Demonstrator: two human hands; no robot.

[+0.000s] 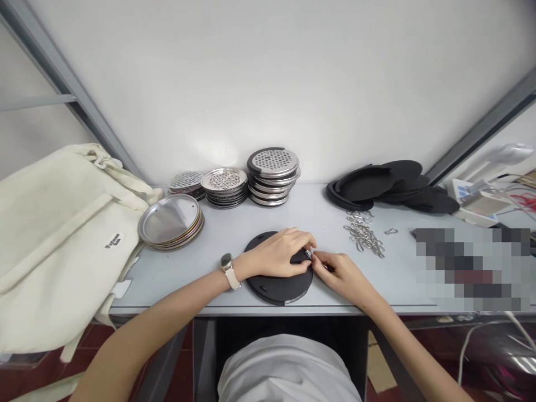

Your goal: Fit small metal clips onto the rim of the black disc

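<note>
A black round cover (278, 287) lies flat on the table near its front edge, with small slots at its rim. My left hand (280, 254), with a watch at the wrist, rests across it. Its thumb and fingers close round the cover's right side. At that same edge my right hand (339, 276) pinches a small silver spring clip (309, 254). The fingertips hide part of the clip, so I cannot tell whether it is hooked through the cover. Farther right lies a loose pile of similar metal clips (364, 234), with one clip (391, 231) apart from it.
Stacks of metal discs stand at the back: perforated ones (224, 181), a taller pile (274, 162) and plain lids (170, 220). Black covers (368, 184) are heaped at the back right. A cream bag (75, 223) fills the left side. A power strip (473, 201) sits far right.
</note>
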